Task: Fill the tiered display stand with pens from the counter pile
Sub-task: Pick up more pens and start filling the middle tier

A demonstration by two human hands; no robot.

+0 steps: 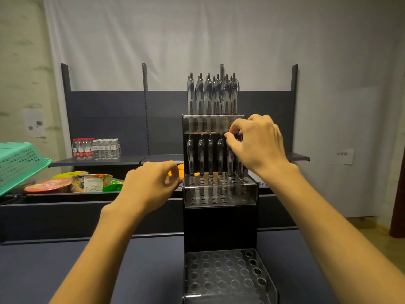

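Observation:
A black three-tier display stand (220, 224) with clear perforated trays stands on the dark counter. Its top tier (213, 123) is packed with several upright pens (211, 93). The middle tier (219, 183) holds several pens (200, 154) along its back row. The bottom tier (228, 275) has open holes and no pens. My right hand (256, 143) pinches the top of a pen at the right end of the middle row. My left hand (151, 183) hovers by the middle tier's left edge, fingers curled; whether it holds anything is unclear. The counter pile of pens is out of view.
Food packets and bowls (72, 183) lie in a bin to the left, under a tilted green basket (19, 161). Packs of water bottles (96, 149) sit on a dark shelf behind. The dark counter (43, 266) stretches to the left of the stand.

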